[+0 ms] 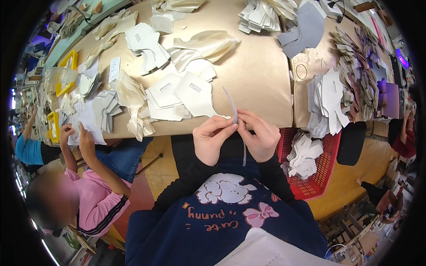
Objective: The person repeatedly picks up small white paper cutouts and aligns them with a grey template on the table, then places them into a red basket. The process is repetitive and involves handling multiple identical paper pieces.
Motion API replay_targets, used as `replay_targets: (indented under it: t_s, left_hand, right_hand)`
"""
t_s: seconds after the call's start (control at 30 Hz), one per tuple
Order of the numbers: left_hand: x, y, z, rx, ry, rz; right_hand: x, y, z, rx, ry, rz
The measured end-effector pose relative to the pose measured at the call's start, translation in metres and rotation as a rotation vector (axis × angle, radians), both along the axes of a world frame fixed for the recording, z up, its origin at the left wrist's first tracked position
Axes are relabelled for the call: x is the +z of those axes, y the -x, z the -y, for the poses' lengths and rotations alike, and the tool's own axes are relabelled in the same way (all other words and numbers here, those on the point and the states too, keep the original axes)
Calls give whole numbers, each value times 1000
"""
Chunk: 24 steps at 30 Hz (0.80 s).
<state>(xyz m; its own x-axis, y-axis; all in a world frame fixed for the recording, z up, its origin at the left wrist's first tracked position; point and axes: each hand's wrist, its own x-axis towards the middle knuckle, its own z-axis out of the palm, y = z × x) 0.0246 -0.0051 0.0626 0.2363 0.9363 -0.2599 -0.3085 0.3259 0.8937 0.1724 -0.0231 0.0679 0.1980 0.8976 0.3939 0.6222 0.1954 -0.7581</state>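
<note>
At the tan table's [262,88] edge, both hands' [212,141] [262,137] grips pinch a grey strip [231,105], long axis upright.

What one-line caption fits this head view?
Both hands, left hand and right hand, pinch a thin grey strip at the tan table edge.

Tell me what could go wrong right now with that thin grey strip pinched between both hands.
The grey strip is held only at fingertips by the left hand and right hand; it could slip or twist. Its loose upper end stands over the white cut pieces near the table edge and might knock one off.
</note>
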Motion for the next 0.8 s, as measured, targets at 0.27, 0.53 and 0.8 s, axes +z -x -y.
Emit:
replay_targets:
  t_s: [0.27, 0.53, 0.8]
  left_hand:
    - [1, -1, 2, 5, 198, 134]
    - [-1, 4, 1, -34, 119, 88]
    - [6, 13, 4, 36, 17, 75]
  right_hand:
    - [-5, -13, -4, -89, 258, -923]
    - [-13, -26, 2, 99, 288, -677]
    - [-1, -79, -6, -415, 165, -743]
